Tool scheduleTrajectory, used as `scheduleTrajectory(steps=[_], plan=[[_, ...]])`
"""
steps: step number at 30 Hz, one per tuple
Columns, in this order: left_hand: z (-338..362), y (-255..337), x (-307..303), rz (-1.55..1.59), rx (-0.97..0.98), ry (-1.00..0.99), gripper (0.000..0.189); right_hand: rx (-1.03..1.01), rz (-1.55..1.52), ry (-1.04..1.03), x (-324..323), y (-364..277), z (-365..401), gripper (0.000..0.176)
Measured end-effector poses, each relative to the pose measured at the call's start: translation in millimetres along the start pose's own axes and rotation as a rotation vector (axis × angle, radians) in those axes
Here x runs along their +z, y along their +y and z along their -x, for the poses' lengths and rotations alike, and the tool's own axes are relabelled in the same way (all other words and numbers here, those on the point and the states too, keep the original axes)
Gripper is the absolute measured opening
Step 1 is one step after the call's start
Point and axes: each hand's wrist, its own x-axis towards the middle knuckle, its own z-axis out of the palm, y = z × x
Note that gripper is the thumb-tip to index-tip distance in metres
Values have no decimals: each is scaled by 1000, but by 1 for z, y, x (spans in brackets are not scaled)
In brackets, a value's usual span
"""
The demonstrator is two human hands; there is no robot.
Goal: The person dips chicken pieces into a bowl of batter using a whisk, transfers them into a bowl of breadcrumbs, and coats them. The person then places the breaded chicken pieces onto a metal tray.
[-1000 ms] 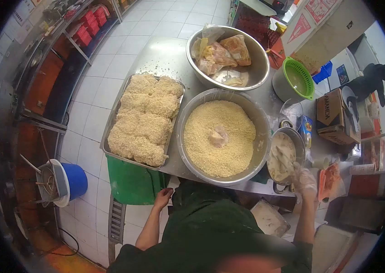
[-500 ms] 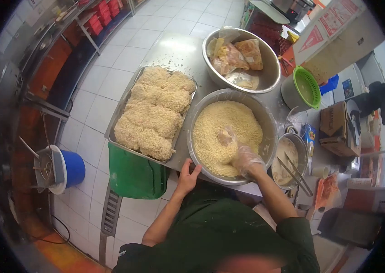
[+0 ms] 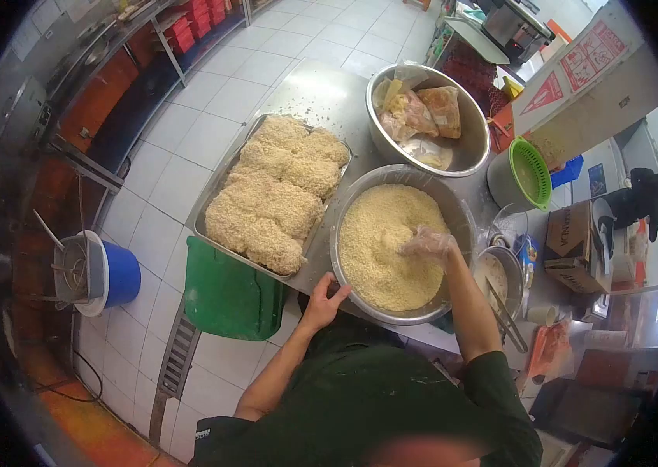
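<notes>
A large metal bowl point(image 3: 465, 226) of pale yellow crumbs point(image 3: 383, 272) stands at the table's near edge. My right hand point(image 3: 428, 244), in a clear plastic glove, reaches into it from the right, its fingers at a crumb-covered lump point(image 3: 393, 238); whether they grip it is unclear. Bare, my left hand point(image 3: 322, 305) rests against the bowl's lower left rim with thumb and fingers apart. Left of the bowl, a metal tray point(image 3: 203, 204) holds several crumb-coated pieces point(image 3: 270, 194).
Behind stands another metal bowl point(image 3: 478, 124) with bagged meat point(image 3: 414, 113). To the right are a green basket point(image 3: 529, 167), a pan point(image 3: 519, 272) with tongs point(image 3: 506, 315), and a cardboard box point(image 3: 574, 245). A green bin point(image 3: 231, 292) and blue bucket point(image 3: 122, 272) stand below left.
My right hand has moved up from the lower right of the crumbs to the lump. The lump, partly bare before, is now covered in crumbs. The view has shifted slightly.
</notes>
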Motion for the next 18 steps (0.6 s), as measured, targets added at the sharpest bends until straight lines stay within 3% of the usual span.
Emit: scheduleTrajectory(steps=[3, 5, 7, 9, 10, 13, 14, 18], plan=[[-2, -3, 0, 42, -22, -14, 19, -71, 29, 88, -15, -4, 8, 59], [-2, -7, 1, 83, 3, -11, 18, -65, -96, -26, -46, -34, 42, 48], [-1, -4, 1, 50, -4, -9, 18, -175, -252, 59, -57, -43, 61, 38], [-1, 1, 0, 14, -9, -12, 18, -122, 90, 127, -80, -60, 77, 42], [0, 5, 0, 8, -7, -19, 19, -182, 192, 225, -80, -61, 79, 34], [-1, 6, 1, 20, 0, -25, 20, -86, 48, 305, -57, -87, 98, 35], [-1, 6, 0, 34, 5, -22, 20, -70, 310, 217, -44, -79, 90, 43], [-1, -3, -1, 89, -31, -31, 21, -126, 406, 170, -7, -80, 109, 60]])
